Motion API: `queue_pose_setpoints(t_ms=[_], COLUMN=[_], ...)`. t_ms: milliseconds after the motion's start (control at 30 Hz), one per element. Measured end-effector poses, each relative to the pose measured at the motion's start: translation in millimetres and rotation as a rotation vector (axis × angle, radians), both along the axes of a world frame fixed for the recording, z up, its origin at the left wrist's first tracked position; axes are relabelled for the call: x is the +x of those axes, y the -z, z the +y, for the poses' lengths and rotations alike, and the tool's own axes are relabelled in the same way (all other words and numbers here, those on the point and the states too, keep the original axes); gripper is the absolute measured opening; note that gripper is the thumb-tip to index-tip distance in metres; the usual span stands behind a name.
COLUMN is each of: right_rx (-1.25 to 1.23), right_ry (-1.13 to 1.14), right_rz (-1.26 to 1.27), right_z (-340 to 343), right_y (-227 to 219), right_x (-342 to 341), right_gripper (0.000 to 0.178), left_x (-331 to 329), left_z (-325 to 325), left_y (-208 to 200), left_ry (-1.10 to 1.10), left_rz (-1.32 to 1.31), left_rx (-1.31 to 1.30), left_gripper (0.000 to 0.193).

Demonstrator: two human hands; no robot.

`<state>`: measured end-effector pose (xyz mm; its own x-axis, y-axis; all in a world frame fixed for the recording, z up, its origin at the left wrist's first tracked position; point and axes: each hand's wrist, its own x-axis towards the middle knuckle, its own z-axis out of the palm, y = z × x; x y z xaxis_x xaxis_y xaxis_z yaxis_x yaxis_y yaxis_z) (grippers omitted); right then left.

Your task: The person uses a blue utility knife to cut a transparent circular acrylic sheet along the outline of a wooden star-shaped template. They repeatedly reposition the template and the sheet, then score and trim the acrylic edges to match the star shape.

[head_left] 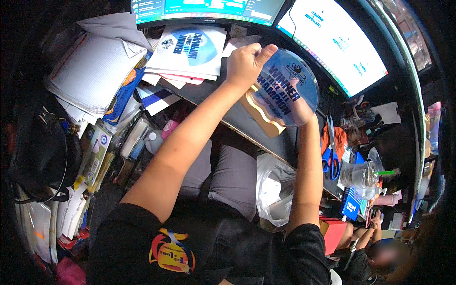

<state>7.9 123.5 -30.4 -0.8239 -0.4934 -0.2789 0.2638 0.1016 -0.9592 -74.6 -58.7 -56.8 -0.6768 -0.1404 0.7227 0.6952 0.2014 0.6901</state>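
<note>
A dark desk (pixel 247 122) with a thin pale front edge is seen running diagonally across the view. Its left part is covered by a pile of papers (pixel 187 51), topped by a white sheet printed in blue. At the right, an orange cloth (pixel 325 137) is partly overlapped by blue-handled scissors (pixel 331 146); just beside them, a clear plastic cup (pixel 354 175) with a green straw and a blue printed pack (pixel 350 205) are crowded together near the edge.
</note>
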Motion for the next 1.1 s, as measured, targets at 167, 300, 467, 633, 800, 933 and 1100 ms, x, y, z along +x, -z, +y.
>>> queue_pose_setpoints(t_ms=[167,300,467,633,800,933,1100], right_rx=[-0.16,-0.196,-0.088,-0.23,-0.22,-0.247,-0.263], right_ry=[0.151,0.275,0.301,0.227,0.331,0.154,0.323], right_rz=[0.095,0.121,0.129,0.141,0.017,0.136,0.102], right_z=[0,-7,-5,-3,-11,-10,-13], right_y=[3,8,5,8,17,12,22], right_x=[3,0,2,7,7,14,14], right_gripper=[0.091,0.073,0.071,0.085,0.095,0.104,0.104], left_x=[0,2,1,-1,-3,-4,-10], left_z=[0,1,1,2,3,3,5], left_y=[-1,-1,-2,-3,-3,0,3], left_ry=[-0.031,-0.03,0.0,0.018,0.009,0.038,0.072], left_rz=[0.004,0.009,0.001,0.01,0.021,0.029,0.041], left_rx=[-0.001,-0.004,0.004,-0.031,-0.018,-0.006,0.024], left_gripper=[0.077,0.077,0.077,0.076,0.079,0.077,0.077])
